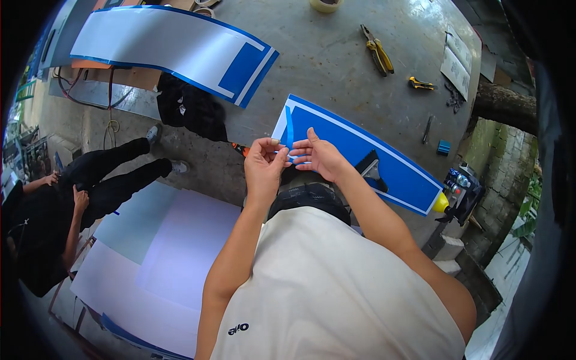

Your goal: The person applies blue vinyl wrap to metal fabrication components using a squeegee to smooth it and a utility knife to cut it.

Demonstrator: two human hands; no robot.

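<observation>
A blue panel with white borders [336, 135] lies on the metal table near its front edge. Over the panel's left end, my left hand [264, 165] pinches the lower end of a thin blue strip [290, 125], which stands up from the fingers. Just right of it, my right hand [321, 157] is open with its fingers spread, palm toward the left hand and close to the strip. A black squeegee-like tool [373, 171] rests on the panel, right of my right hand.
A white and blue panel [174, 39] lies at the back left. Yellow-handled pliers [379, 55], a yellow cutter [422, 84], a blue block [443, 147] and a tape roll [326, 5] sit on the table [264, 24]. Another person [54, 216] is at the left, beside white sheets [180, 240].
</observation>
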